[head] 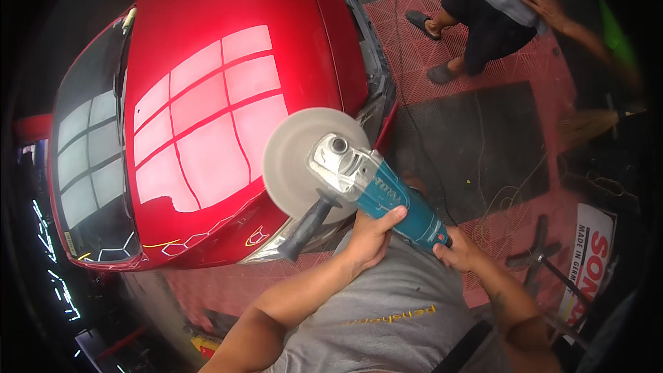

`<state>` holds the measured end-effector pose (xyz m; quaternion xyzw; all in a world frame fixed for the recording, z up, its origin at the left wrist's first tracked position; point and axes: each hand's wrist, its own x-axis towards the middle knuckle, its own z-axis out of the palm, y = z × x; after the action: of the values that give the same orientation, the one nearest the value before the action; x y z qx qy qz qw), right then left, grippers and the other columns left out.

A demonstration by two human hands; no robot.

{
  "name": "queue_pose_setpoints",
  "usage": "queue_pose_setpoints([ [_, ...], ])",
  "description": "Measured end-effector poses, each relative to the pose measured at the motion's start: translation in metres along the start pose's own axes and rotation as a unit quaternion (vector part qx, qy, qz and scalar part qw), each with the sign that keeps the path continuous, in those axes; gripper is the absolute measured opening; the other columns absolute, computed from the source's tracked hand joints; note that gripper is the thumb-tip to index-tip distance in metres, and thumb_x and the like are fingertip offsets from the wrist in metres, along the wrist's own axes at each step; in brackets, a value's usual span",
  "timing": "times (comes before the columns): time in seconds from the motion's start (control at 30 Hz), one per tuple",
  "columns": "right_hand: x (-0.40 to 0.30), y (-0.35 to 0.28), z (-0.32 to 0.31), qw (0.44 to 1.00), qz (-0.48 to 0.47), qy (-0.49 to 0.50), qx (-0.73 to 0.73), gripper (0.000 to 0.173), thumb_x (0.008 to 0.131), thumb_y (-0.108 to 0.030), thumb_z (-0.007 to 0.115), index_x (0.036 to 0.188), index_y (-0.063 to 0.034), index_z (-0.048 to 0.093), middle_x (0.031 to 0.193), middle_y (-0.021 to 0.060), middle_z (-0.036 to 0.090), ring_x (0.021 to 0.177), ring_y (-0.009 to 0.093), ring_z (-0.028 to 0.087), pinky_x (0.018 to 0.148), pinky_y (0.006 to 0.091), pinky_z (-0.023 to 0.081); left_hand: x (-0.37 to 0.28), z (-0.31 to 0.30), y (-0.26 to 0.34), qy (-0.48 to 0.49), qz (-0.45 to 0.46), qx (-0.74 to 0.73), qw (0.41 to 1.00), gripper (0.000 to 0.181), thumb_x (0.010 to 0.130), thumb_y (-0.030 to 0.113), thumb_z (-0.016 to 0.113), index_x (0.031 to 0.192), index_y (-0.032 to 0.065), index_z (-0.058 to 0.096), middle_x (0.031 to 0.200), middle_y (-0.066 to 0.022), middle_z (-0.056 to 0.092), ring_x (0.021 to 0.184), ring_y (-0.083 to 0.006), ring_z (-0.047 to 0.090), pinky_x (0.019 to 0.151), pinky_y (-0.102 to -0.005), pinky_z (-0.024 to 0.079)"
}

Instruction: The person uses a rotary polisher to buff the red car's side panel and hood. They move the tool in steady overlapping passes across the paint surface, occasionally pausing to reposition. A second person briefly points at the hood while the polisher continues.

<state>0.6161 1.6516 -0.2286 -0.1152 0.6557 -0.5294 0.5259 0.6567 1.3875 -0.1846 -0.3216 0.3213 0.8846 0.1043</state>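
Observation:
I hold a teal Makita rotary polisher (399, 191) across my body. My left hand (370, 235) is wrapped around its body behind the metal gear head, with the thumb on top. At the rear end, by the cord, my right hand (458, 251) grips the housing. A round pale pad (287, 166) faces away from me and overlaps the front corner of a red car's hood (305, 62); whether it touches the paint cannot be told. The black side handle (305, 230) sticks out with no hand on it. Bright panels reflect in the hood.
Beyond the car's front stands another person (481, 26) in dark shorts and clogs. A dark mat (497, 140) lies on red floor tiles (393, 46), crossed by a cord (414, 119). At the right are a stand's star base (538, 258) and a white banner (588, 264).

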Motion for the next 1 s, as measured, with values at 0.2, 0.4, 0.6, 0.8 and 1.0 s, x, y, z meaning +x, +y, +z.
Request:
queue_pose_setpoints([
  [0.2,0.044,-0.007,-0.043,0.999,0.032,0.023,0.021,0.059,0.104,-0.062,0.068,0.092,-0.0048,0.061,0.070,0.0037,0.065,0.055,0.011,0.062,0.053,0.0309,0.050,0.072,0.012,0.012,-0.001,0.011,0.006,1.000,0.054,0.098,0.015,0.083,0.142,0.0009,0.055,0.131,-0.0126,0.067,0.124,-0.0244,0.067,0.111,-0.0445,0.054],
  [0.4,0.047,0.001,-0.062,0.997,0.068,0.014,0.031,0.055,0.101,-0.058,0.072,0.095,-0.0049,0.062,0.072,0.0029,0.065,0.056,0.011,0.061,0.053,0.0310,0.050,0.083,0.019,0.023,0.009,-0.050,0.039,0.998,0.063,0.097,0.015,0.085,0.148,0.0007,0.051,0.138,-0.0123,0.066,0.130,-0.0265,0.065,0.115,-0.0447,0.052],
  [0.6,0.031,-0.001,-0.050,0.999,0.022,0.046,0.020,0.060,0.094,-0.062,0.079,0.107,-0.0047,0.068,0.075,0.0032,0.067,0.057,0.011,0.063,0.054,0.0317,0.051,0.063,0.017,0.008,0.032,-0.052,0.022,0.998,0.074,0.093,0.012,0.089,0.154,0.0032,0.049,0.144,-0.0100,0.062,0.136,-0.0252,0.060,0.118,-0.0427,0.048],
  [0.8,0.143,-0.083,-0.115,0.996,0.083,0.032,0.026,0.050,0.105,-0.054,0.069,0.100,-0.0051,0.064,0.069,0.0024,0.063,0.050,0.011,0.059,0.048,0.0301,0.049,0.179,0.034,0.102,0.023,0.019,0.033,0.999,0.061,0.096,0.022,0.087,0.145,0.0023,0.055,0.135,-0.0117,0.067,0.128,-0.0277,0.065,0.114,-0.0452,0.051],
  [1.0,0.219,-0.180,-0.142,0.999,0.042,0.026,0.009,0.066,0.108,-0.070,0.054,0.109,-0.0049,0.060,0.068,0.0034,0.061,0.048,0.010,0.056,0.046,0.0295,0.046,0.249,0.044,0.204,-0.037,0.070,0.047,0.996,0.068,0.099,0.039,0.084,0.145,-0.0001,0.053,0.139,-0.0182,0.066,0.130,-0.0334,0.066,0.120,-0.0557,0.049],
])
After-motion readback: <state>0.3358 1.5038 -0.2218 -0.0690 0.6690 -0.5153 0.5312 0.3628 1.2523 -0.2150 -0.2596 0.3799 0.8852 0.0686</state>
